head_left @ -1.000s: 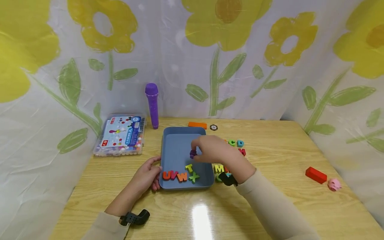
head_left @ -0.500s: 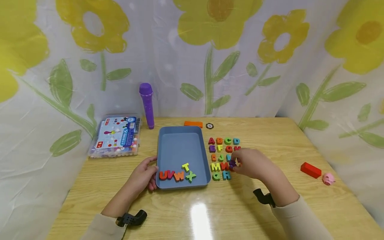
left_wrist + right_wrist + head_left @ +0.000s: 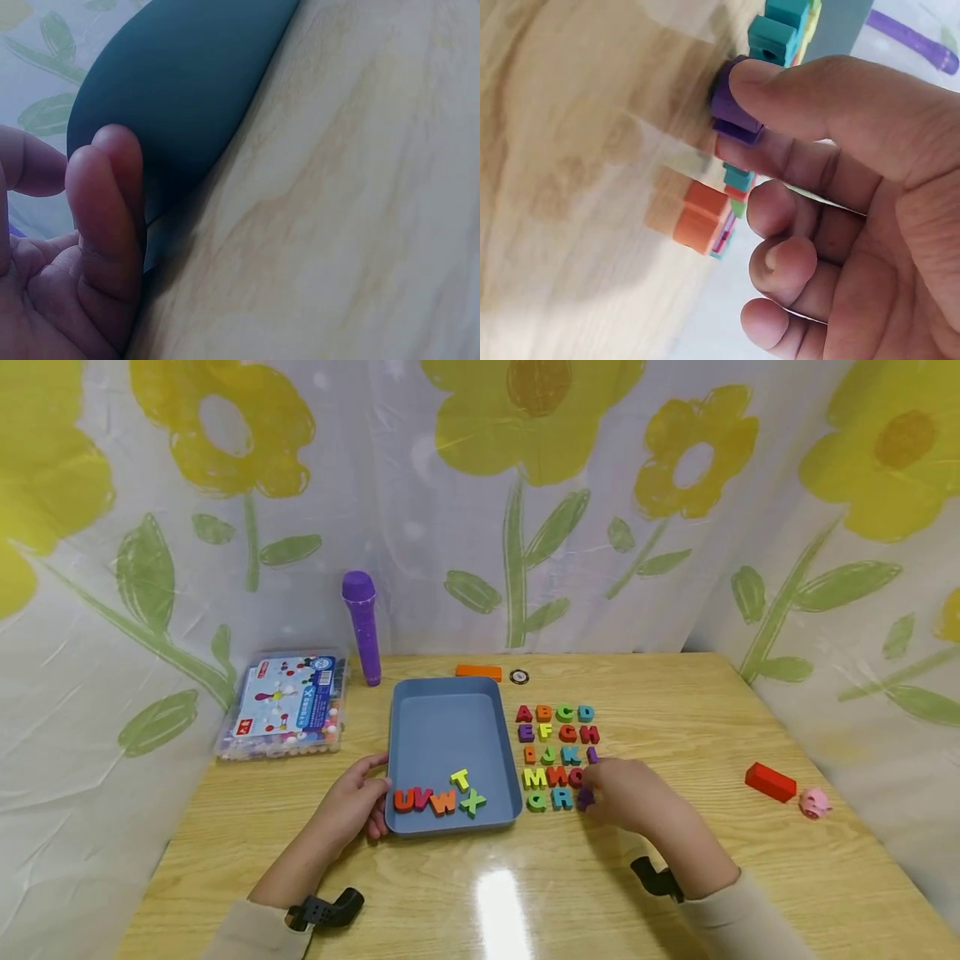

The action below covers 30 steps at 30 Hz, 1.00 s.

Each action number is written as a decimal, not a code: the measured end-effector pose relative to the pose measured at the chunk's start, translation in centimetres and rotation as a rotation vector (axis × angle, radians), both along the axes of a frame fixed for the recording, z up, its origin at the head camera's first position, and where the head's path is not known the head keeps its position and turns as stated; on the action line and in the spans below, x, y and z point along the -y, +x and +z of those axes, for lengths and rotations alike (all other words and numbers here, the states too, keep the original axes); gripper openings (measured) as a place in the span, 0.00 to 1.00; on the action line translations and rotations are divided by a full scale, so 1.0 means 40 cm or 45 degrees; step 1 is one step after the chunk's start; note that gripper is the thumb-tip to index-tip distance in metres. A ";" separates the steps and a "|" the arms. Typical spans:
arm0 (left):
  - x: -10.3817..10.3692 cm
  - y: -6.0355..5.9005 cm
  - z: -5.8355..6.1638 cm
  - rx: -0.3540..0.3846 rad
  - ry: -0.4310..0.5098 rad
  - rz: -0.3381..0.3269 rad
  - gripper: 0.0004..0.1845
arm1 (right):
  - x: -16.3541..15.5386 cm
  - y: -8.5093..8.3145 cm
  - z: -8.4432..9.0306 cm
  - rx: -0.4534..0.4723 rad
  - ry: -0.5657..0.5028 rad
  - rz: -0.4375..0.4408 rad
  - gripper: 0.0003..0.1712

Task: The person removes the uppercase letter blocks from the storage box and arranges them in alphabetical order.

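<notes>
My right hand point(image 3: 626, 793) pinches a purple letter block point(image 3: 735, 105) between thumb and index finger, low over the table at the right end of the bottom letter row. The fingers partly cover its shape. Beside it stands a blue letter R point(image 3: 562, 798). Rows of coloured letters, with a red A point(image 3: 524, 714) at the top left, lie right of the blue-grey tray point(image 3: 442, 727). Inside the tray are a red U point(image 3: 403, 800), a V, an orange W point(image 3: 443, 802), a yellow T point(image 3: 460, 778) and a green X point(image 3: 472, 802). My left hand point(image 3: 348, 802) rests against the tray's left side, fingers loosely bent.
A clear box of beads point(image 3: 285, 703) and an upright purple microphone point(image 3: 363, 627) stand at the back left. Behind the tray lie an orange block point(image 3: 478, 672) and a round chip point(image 3: 519, 677). A red block point(image 3: 771, 782) and a pink pig head point(image 3: 814, 803) lie far right.
My right hand has carried the purple letter block out of the tray, rightward to the letter rows, then down to the bottom row's end. The left hand stays at the tray.
</notes>
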<state>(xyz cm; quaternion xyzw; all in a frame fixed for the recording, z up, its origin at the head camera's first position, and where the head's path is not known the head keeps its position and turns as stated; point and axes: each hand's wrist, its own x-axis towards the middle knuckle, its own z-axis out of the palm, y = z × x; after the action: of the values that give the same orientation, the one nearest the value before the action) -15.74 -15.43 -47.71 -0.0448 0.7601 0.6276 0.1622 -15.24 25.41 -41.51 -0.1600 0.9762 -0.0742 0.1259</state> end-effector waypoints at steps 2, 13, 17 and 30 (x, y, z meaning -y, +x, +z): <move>0.002 0.003 -0.001 0.005 0.001 -0.001 0.32 | 0.002 0.000 -0.005 -0.012 0.016 0.008 0.11; 0.002 0.002 -0.004 -0.013 0.020 -0.005 0.32 | 0.001 0.003 0.023 -0.065 0.020 -0.046 0.13; 0.004 0.002 -0.003 -0.015 0.015 -0.006 0.32 | 0.045 -0.013 0.067 -0.063 -0.065 0.004 0.13; 0.002 0.003 -0.001 -0.026 0.017 0.001 0.32 | 0.349 -0.149 0.095 -0.021 -0.007 0.446 0.19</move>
<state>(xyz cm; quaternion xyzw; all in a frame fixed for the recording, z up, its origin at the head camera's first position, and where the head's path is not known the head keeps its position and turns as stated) -15.64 -15.51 -47.75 -0.0374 0.7576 0.6330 0.1544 -21.19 11.43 -37.69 -0.3285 0.9343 -0.0523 0.1285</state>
